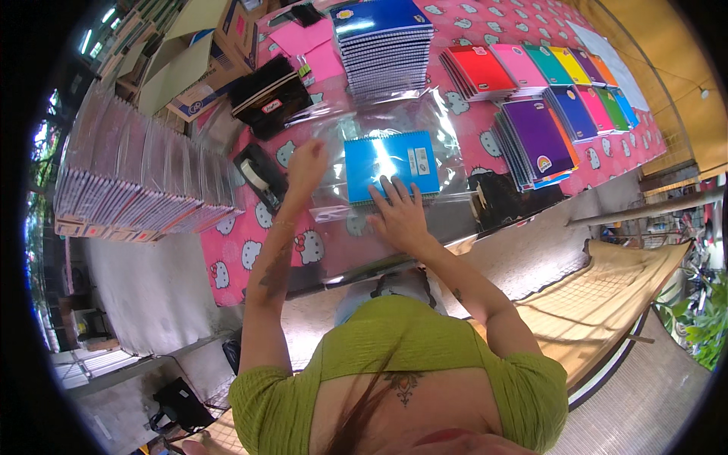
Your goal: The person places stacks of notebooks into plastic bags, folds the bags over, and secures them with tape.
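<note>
A blue spiral notebook [362,168] with a pale label lies on a sheet of clear plastic [447,163] that spreads past its sides. My right hand [400,218] rests on the notebook's near edge, fingers spread flat. To the left, my left hand [306,168] is above the plastic's left edge with its fingers curled together; whatever they hold is too small to make out. Beside that hand stands a black tape dispenser [262,176] with a roll of tape. Glare covers part of the notebook's cover.
Plastic-wrapped notebooks [144,174] stand in a long row at the left. Behind are a black box [269,97], cardboard boxes [205,83] and a tall notebook stack [385,57]. Colourful notebooks [535,136] fill the right side of the pink patterned tablecloth [485,23].
</note>
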Tool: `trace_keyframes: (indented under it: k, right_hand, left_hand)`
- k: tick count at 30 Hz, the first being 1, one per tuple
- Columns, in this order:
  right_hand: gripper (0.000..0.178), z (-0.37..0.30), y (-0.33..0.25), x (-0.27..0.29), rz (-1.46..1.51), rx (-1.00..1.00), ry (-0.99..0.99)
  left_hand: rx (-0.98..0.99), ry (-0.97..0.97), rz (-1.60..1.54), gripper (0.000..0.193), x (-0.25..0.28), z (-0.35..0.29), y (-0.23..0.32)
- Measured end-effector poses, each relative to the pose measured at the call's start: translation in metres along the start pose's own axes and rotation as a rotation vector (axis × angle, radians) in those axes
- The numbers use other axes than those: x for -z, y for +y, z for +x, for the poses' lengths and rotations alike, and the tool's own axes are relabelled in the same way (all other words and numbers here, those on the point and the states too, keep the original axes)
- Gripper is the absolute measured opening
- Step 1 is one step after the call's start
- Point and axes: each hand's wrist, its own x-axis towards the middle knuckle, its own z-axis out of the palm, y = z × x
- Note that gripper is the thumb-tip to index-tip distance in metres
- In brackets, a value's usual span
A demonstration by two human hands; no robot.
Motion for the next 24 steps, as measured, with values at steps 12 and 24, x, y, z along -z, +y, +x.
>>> trace_keyframes:
  k: [12,24]
  right_hand:
    - [0.062,0.002,-0.003,0.005,0.002,-0.035,-0.056]
    - [0.061,0.005,-0.002,0.012,0.007,0.0,-0.076]
  left_hand:
    - [-0.416,-0.327,0.488,0.016,-0.126,0.125,0.013]
    - [-0.605,-0.098,0.454,0.027,-0.085,0.111,0.061]
